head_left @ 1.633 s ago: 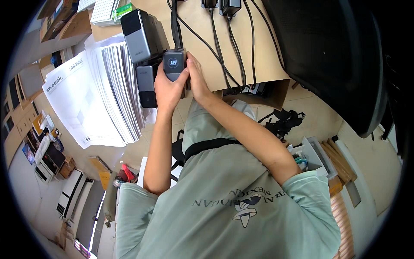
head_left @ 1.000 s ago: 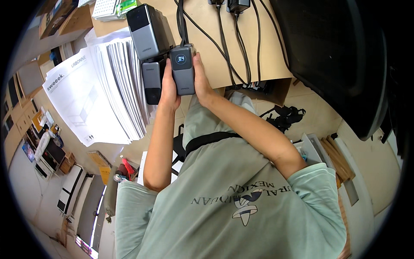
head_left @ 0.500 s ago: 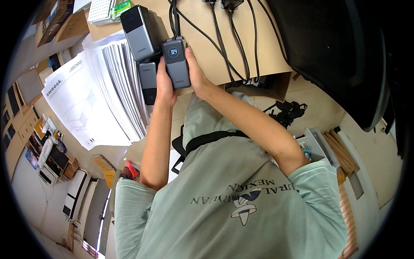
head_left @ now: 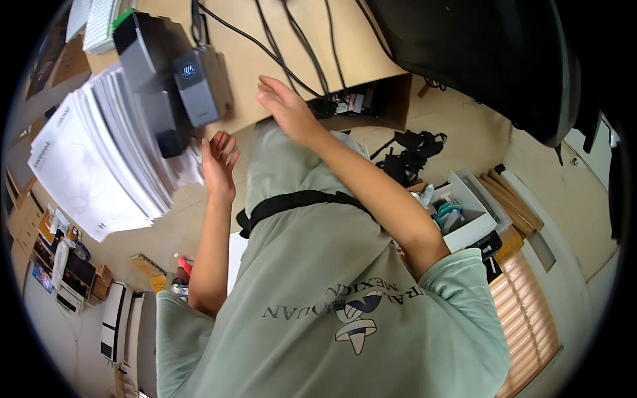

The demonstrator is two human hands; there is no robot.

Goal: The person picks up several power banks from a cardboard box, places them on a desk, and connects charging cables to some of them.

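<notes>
A grey power bank (head_left: 199, 96) with a small lit display stands at the desk's near edge, a short black cable (head_left: 196, 26) meeting its top end. Pressed close on its left are a larger grey-black power bank (head_left: 142, 50) and a third dark power bank (head_left: 166, 126), both blurred. My left hand (head_left: 220, 162) is just below the lit one, apart from it, fingers loosely spread and holding nothing. To the right, my right hand (head_left: 288, 109) hovers by the desk edge, empty, with its fingers stretched out.
A thick stack of printed sheets (head_left: 99, 159) lies left of the power banks. Black cables (head_left: 302, 40) run across the wooden desk (head_left: 242, 60). A big black screen-like panel (head_left: 491, 60) looms at right. Below are an open shelf (head_left: 391, 106), black straps (head_left: 411, 152) and a white bin (head_left: 468, 219).
Both hands have let go of the lit power bank and drawn apart, the right one moving off to the right. The whole view has shifted, and the desk things now appear further left.
</notes>
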